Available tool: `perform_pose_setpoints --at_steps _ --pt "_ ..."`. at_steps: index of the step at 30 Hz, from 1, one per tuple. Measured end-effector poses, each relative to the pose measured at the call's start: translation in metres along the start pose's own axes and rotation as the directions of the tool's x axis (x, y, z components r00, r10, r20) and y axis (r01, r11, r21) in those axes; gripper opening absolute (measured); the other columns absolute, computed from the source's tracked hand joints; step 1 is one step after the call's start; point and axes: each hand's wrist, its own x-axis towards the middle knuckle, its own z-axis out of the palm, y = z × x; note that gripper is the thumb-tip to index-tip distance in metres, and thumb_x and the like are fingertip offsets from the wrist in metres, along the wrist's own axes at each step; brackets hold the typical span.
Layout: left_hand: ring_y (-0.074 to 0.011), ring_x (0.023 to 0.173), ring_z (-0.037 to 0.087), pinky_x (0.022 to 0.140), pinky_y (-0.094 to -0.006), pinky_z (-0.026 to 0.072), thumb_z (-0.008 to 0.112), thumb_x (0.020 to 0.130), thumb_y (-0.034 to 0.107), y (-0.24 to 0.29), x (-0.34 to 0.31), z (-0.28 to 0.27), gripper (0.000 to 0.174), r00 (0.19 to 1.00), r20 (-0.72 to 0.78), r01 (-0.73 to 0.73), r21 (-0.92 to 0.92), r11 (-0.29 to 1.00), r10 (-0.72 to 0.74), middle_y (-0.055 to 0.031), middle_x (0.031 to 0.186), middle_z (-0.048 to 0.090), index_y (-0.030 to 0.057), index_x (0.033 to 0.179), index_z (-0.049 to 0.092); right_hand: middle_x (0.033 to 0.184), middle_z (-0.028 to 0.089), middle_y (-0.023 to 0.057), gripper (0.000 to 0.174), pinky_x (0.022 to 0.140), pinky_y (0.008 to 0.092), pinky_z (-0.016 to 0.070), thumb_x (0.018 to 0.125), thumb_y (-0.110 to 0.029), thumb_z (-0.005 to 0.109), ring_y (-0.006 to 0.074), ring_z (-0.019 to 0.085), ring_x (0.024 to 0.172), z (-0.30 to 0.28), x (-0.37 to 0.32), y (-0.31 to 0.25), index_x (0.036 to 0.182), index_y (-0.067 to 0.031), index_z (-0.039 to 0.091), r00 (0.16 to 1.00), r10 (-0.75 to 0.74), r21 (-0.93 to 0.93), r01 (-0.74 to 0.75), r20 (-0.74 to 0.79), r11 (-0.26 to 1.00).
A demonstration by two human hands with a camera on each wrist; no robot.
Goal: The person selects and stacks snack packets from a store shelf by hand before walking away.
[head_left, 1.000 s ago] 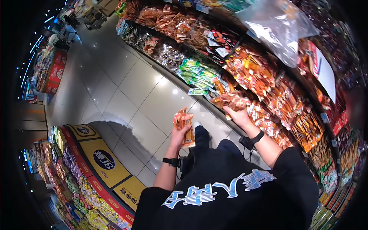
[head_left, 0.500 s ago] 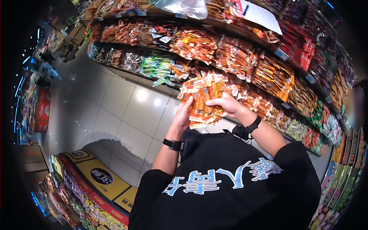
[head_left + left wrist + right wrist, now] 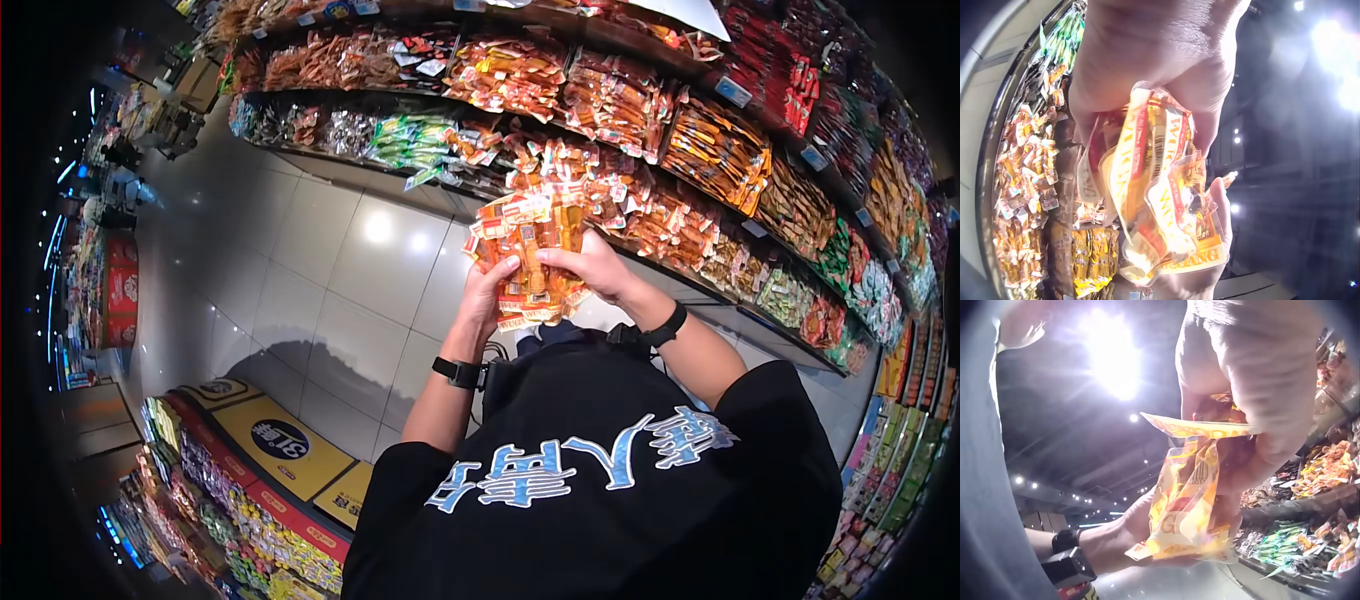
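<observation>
Both hands grip one bunch of orange-brown snack packets [image 3: 535,245] in front of the black shirt. My left hand [image 3: 488,288] holds the bunch's left side, its thumb lying across the front. The right hand [image 3: 592,268] grips the right side, thumb on top and pointing toward the left thumb. In the left wrist view, packet ends [image 3: 1160,181] with red and white lettering stick out below the left palm. From the right wrist, clear-edged packets [image 3: 1188,500] show between the right hand [image 3: 1254,394] and the left hand [image 3: 1132,528]. Fingers behind the bunch are largely hidden in the head view.
Shelves of similar packets [image 3: 620,100] curve across the back and right. Green packets [image 3: 410,145] lie on the lower shelf. A yellow-and-red display stand [image 3: 280,440] with wrapped sweets stands at lower left. Tiled floor [image 3: 330,260] runs between. A white sheet [image 3: 690,15] sits at the top.
The right hand has come from the lower shelf to the left hand, and both now hold one larger bunch. The view has turned toward the shelves. Over the last half second the hands barely moved.
</observation>
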Motion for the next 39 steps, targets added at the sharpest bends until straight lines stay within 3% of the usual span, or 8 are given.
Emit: perform_pose_setpoints --at_steps 3,14,21,29,33,34,37,39 --pt "-0.0218 0.106 0.064 0.092 -0.0379 0.0545 0.069 0.085 0.013 -0.011 -0.012 -0.012 0.052 1.0 -0.015 -0.024 -0.027 0.999 0.024 -0.012 0.122 0.061 -0.0001 0.131 0.048 0.107 0.063 0.0049 0.037 0.083 0.028 0.0504 0.087 -0.014 0.07 0.0107 0.06 0.093 0.007 -0.005 0.006 0.119 -0.0007 0.055 1.0 -0.012 0.051 0.013 -0.016 0.999" --pt "-0.0226 0.098 0.067 0.086 -0.038 0.0573 0.07 0.084 0.008 -0.042 -0.016 0.013 0.047 0.996 -0.081 0.044 0.207 0.977 -0.028 -0.014 0.115 0.063 -0.0015 0.126 0.05 0.108 0.066 0.0066 0.044 0.09 0.0305 0.0485 0.083 -0.019 0.075 0.0132 0.061 0.097 -0.033 -0.02 0.053 0.119 0.0009 0.058 0.988 -0.066 -0.378 0.008 -0.14 0.926" --pt "-0.0243 0.099 0.067 0.086 -0.0407 0.0581 0.068 0.083 0.004 -0.087 0.023 0.049 0.047 0.996 -0.054 0.07 0.074 0.995 -0.066 -0.0137 0.115 0.063 -0.0019 0.126 0.05 0.112 0.066 0.0121 0.056 0.095 0.0348 0.0455 0.08 -0.03 0.077 0.0234 0.063 0.104 -0.107 -0.035 0.027 0.124 -0.0033 0.055 0.997 -0.041 -0.296 0.018 -0.07 0.955" --pt "-0.0235 0.102 0.065 0.088 -0.0408 0.0569 0.069 0.083 0.003 -0.152 0.079 0.12 0.048 0.994 -0.1 0.067 0.134 0.989 -0.053 -0.0128 0.116 0.063 -0.0025 0.127 0.049 0.109 0.066 0.0162 0.06 0.092 0.0361 0.0473 0.08 -0.037 0.075 0.0268 0.064 0.099 -0.209 -0.042 0.023 0.123 -0.0009 0.055 0.989 0.001 -0.527 -0.079 -0.147 0.846" --pt "-0.0251 0.1 0.066 0.087 -0.0425 0.0574 0.067 0.082 0.002 -0.17 0.084 0.141 0.049 0.977 -0.206 0.06 0.058 0.996 -0.047 -0.0138 0.114 0.063 -0.0029 0.127 0.049 0.106 0.066 0.0146 0.057 0.092 0.0348 0.0472 0.082 -0.036 0.075 0.0255 0.064 0.098 -0.241 -0.037 0.024 0.12 0.0018 0.054 1.0 -0.024 -0.379 0.028 0.018 0.925" --pt "-0.0256 0.099 0.066 0.087 -0.0433 0.0576 0.067 0.081 0.003 -0.173 0.082 0.145 0.049 0.974 -0.225 0.046 0.039 0.998 -0.037 -0.0141 0.113 0.063 -0.003 0.127 0.049 0.104 0.066 0.0103 0.045 0.091 0.0326 0.0473 0.085 -0.028 0.073 0.0205 0.063 0.098 -0.243 -0.038 0.019 0.117 -0.0008 0.057 0.998 -0.025 -0.143 0.034 0.062 0.989" --pt "-0.028 0.097 0.067 0.085 -0.0457 0.0583 0.067 0.08 0.005 -0.181 0.08 0.147 0.05 0.959 -0.283 0.002 0.013 1.0 0.002 -0.0163 0.111 0.063 -0.0038 0.125 0.048 0.089 0.066 0.0025 0.026 0.071 0.0272 0.0518 0.088 -0.019 0.07 0.0096 0.063 0.075 -0.276 -0.038 0.006 0.107 -0.0042 0.061 0.96 0.226 -0.104 -0.211 0.164 0.972" --pt "-0.0287 0.096 0.068 0.084 -0.046 0.0583 0.066 0.081 0.005 -0.181 0.078 0.146 0.049 0.949 -0.314 -0.018 -0.018 1.0 0.011 -0.0173 0.111 0.063 -0.0041 0.125 0.047 0.078 0.063 -0.0003 0.019 0.06 0.0252 0.0509 0.087 -0.019 0.07 0.0086 0.061 0.064 -0.307 -0.032 0.012 0.098 -0.0053 0.061 0.982 0.187 -0.059 -0.186 0.012 0.981"
